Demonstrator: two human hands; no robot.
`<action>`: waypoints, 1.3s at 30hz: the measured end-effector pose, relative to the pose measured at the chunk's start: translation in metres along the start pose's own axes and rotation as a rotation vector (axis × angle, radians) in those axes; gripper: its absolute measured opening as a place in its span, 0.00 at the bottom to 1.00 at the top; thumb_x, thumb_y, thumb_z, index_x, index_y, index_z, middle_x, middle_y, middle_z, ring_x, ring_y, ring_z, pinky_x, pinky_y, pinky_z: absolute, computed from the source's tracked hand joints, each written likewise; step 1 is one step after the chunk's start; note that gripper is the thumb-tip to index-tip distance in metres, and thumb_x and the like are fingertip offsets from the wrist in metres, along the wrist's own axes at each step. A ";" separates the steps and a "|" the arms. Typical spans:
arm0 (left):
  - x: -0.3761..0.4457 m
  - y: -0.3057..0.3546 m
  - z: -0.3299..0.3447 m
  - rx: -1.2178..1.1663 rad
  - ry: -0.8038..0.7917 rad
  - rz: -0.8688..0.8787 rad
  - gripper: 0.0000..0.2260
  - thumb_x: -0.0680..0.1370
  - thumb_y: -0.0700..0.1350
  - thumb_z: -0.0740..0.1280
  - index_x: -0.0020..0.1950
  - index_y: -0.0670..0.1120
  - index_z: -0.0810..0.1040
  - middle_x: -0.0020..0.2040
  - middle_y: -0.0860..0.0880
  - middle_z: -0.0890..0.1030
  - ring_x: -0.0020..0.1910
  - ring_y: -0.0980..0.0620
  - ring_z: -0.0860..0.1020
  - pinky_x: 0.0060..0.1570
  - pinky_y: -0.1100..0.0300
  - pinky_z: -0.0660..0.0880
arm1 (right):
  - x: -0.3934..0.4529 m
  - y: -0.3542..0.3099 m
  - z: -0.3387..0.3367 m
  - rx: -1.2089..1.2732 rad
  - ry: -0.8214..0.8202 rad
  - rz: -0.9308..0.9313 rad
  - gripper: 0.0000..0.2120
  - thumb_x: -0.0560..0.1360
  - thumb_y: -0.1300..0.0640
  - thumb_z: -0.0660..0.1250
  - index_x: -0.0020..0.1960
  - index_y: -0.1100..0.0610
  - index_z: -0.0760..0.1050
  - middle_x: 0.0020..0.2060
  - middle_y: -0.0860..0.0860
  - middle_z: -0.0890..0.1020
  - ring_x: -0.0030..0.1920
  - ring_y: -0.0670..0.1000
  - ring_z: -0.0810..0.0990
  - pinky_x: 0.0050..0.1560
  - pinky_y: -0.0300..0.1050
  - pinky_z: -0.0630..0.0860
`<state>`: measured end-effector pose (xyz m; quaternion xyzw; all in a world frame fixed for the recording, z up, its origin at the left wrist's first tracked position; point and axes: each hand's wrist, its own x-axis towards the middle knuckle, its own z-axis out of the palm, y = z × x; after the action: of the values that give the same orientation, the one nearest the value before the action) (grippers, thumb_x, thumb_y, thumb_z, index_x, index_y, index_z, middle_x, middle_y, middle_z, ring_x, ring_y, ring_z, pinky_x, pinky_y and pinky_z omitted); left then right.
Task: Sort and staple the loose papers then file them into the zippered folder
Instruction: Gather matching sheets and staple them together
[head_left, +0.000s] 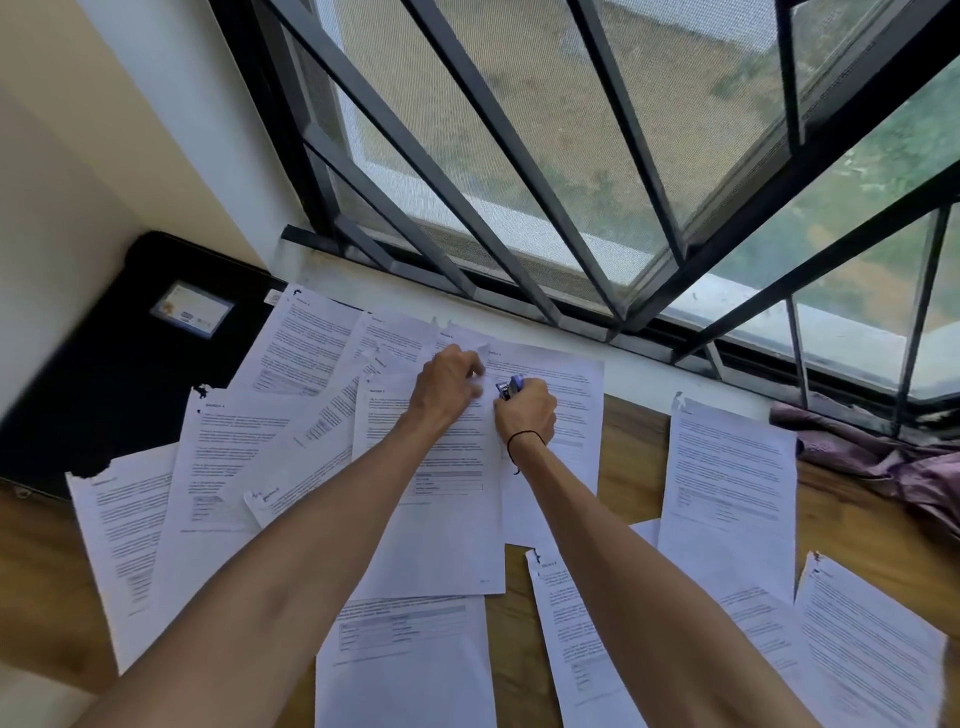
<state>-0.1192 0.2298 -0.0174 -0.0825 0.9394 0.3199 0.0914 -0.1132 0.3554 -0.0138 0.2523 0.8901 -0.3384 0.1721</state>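
Note:
Several printed white sheets lie fanned over a wooden table. My right hand (525, 413) grips a small blue stapler (510, 387) at the top corner of the middle sheet (436, 519). My left hand (451, 383) pinches that sheet's top edge just left of the stapler. The black zippered folder (104, 364) with a card in its clear pocket lies flat at the far left, partly under the papers.
A barred window (519, 182) and its white sill (639, 371) run along the back. A purple cloth (883, 462) is bunched at the right. More sheets lie at the right (727, 493) and near edge (405, 660). A cream wall stands at the left.

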 end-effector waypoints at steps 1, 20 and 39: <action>0.001 0.000 0.001 -0.009 0.002 -0.008 0.11 0.73 0.41 0.79 0.54 0.46 0.85 0.52 0.46 0.81 0.48 0.46 0.82 0.50 0.52 0.81 | 0.001 -0.001 0.001 0.011 -0.004 0.017 0.10 0.78 0.55 0.68 0.57 0.58 0.78 0.53 0.59 0.81 0.53 0.63 0.81 0.48 0.50 0.74; 0.007 0.000 -0.019 -0.114 -0.102 -0.007 0.05 0.73 0.50 0.80 0.45 0.52 0.88 0.44 0.55 0.86 0.44 0.56 0.82 0.49 0.55 0.81 | 0.004 0.011 -0.012 0.148 -0.011 -0.072 0.13 0.74 0.57 0.72 0.36 0.53 0.70 0.33 0.51 0.75 0.34 0.54 0.74 0.36 0.44 0.67; -0.013 0.014 -0.031 -0.083 -0.109 0.067 0.05 0.74 0.51 0.78 0.46 0.53 0.86 0.44 0.55 0.87 0.45 0.55 0.84 0.50 0.51 0.83 | 0.003 0.037 -0.058 -0.069 -0.277 -0.595 0.06 0.83 0.57 0.67 0.53 0.60 0.79 0.42 0.53 0.81 0.43 0.56 0.78 0.42 0.50 0.76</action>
<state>-0.1129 0.2225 0.0178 -0.0370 0.9212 0.3655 0.1281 -0.1031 0.4204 0.0071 -0.0732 0.9037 -0.3748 0.1937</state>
